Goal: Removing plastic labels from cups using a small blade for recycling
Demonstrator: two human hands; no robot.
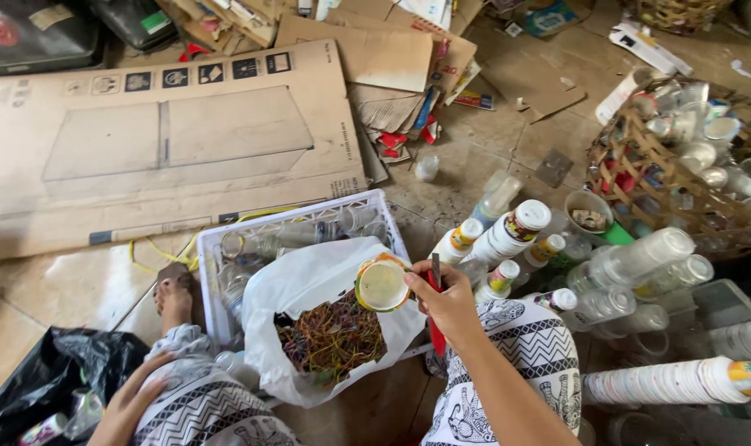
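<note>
A view from a person's head, looking down at their lap as they sit on a littered floor. At far left lies a black plastic bag (37,372); beside it the left hand (136,392) rests loosely on the patterned knee, fingers relaxed and holding nothing, though clear bottles lie just by it. Behind is a large flattened cardboard sheet (161,140). In the middle, a white plastic crate (301,219) holds clear bottles, and a white plastic bag (309,281) sags open against it, mouth up, showing a tangle of thin coloured strips. Above that opening the right hand (450,301) grips a small plastic cup (382,283) by its rim, the same fingers pinching a red-handled blade (435,310). Further right lie stacked cups (508,235), then a woven basket (640,165) heaped with more.
</note>
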